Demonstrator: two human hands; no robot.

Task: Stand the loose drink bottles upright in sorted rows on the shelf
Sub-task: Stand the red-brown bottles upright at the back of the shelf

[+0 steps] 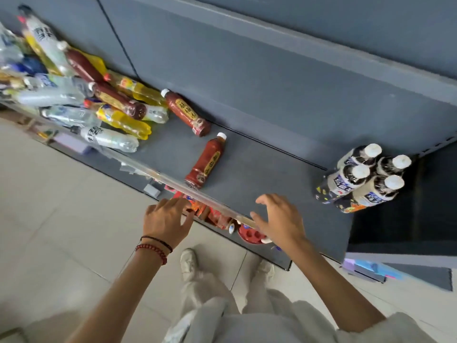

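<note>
Red-brown bottle (206, 160) lay at twelve o'clock beyond left hand (165, 221) and right hand (279, 219), fingers (263, 199) spread, empty; probably heavy, slick, best gripped mid-body.

Bottle pile (49, 78), far left: runs off the left edge; its lower bottles are buried under others, so the count is unclear.
Labels: the print is too blurred to read on the lying brown bottle (207, 162) and the four upright bottles (361, 179).
Lower shelf goods (249, 233), near: red items mostly covered by the shelf (259, 164), the clear rail (148, 169), the left hand (165, 221) and the right hand (279, 219); their kind is unclear.
Dark bay (395, 219), right: too dark to see inside.
</note>
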